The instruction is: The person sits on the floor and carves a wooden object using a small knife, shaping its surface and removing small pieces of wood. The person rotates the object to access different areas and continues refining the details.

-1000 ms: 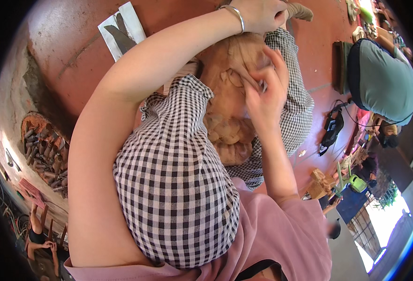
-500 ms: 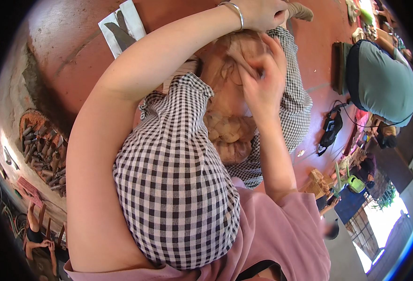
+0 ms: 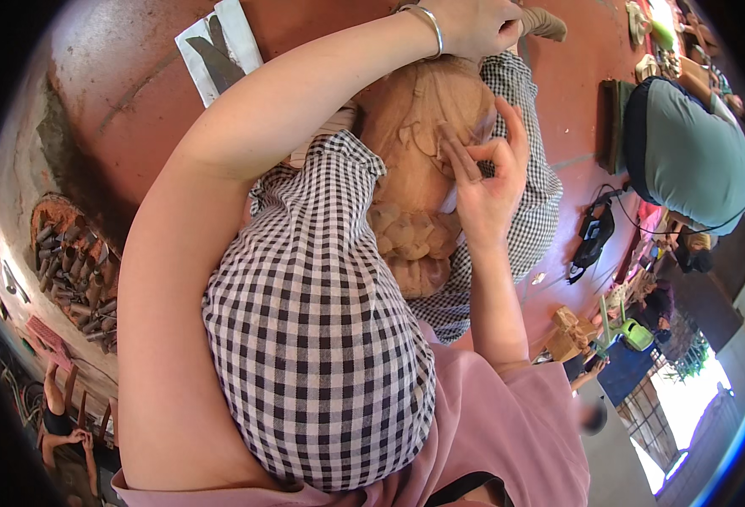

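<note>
since the earlier frame the right hand [image 3: 486, 198] slid lower on the wood carving [image 3: 423, 160], fingers pinching a small strip; left hand [image 3: 474, 24], cut off at the top edge, grips its top; red floor [image 3: 127, 76] behind.

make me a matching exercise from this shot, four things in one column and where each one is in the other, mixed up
Things:
1. wooden carving
2. left hand
3. right hand
4. chisels

Places:
A. heaped on the floor at far left
B. on the checked-cloth lap
C. gripping the carving's top end
D. pinching a small tool against the carving's face

Pairs: 1-B, 2-C, 3-D, 4-A
</note>
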Tool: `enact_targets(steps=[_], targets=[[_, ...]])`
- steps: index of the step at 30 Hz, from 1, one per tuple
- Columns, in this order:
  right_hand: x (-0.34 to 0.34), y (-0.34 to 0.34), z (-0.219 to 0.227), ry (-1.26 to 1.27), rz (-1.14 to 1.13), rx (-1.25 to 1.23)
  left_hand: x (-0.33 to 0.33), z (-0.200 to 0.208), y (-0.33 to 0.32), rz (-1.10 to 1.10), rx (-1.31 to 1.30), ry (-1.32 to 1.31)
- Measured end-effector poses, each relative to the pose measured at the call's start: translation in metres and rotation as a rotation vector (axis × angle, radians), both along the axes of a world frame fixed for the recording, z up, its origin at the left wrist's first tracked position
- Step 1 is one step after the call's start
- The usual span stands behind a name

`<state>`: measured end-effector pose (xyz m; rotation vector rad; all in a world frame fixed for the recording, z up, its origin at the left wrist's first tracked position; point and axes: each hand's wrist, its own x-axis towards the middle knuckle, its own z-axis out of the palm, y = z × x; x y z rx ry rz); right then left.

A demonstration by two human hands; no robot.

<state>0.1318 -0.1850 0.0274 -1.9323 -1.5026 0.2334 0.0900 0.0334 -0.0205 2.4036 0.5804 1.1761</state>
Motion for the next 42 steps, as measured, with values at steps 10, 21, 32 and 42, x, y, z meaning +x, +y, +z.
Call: enact_targets(steps=[10,21,32,42], targets=[[-0.006,-0.002,0.001,-0.090,0.013,0.003,0.001,0.003,-0.002,0.042,-0.026,0.033],[-0.009,-0.007,0.012,-0.040,-0.027,-0.013,-0.002,0.005,0.000,0.011,-0.026,0.098],[0.021,-0.038,0.016,0.908,-0.300,-0.106,-0.003,0.003,0.000,-0.026,-0.001,-0.010],[-0.007,0.000,0.016,0.030,-0.024,-0.067,-0.007,0.005,0.000,-0.017,0.023,0.051]])
